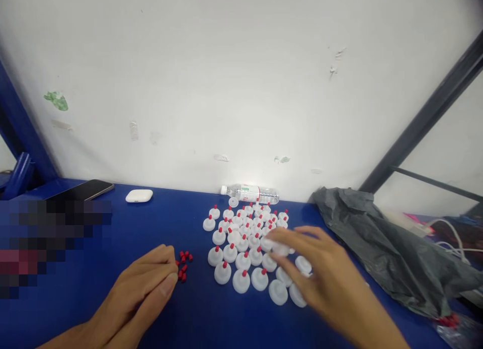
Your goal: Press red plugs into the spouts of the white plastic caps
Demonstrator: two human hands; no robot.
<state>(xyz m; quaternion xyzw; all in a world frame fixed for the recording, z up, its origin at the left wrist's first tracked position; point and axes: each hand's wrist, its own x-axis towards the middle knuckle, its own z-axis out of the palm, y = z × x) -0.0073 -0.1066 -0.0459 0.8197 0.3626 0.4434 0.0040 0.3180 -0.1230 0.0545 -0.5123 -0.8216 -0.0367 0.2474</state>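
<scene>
My left hand (145, 283) is closed, thumb against curled fingers, beside a few small red tip caps (183, 268) lying loose on the blue table. What it holds, if anything, is hidden. My right hand (317, 273) reaches over the right side of a cluster of white nozzle caps; its thumb and fingers close around one white nozzle cap (281, 248), somewhat blurred. Most caps in the cluster, such as the front white nozzle cap (241, 283), stand upright with a red tip on top. Several on the right, like one white cap (278, 292), show no red tip.
A clear bottle (251, 193) lies on its side against the white wall. To the left are a white earbud case (139, 196) and a dark phone (85, 189). A grey plastic bag (377, 243) covers the right side, with a clear bag (462, 334) near red pieces.
</scene>
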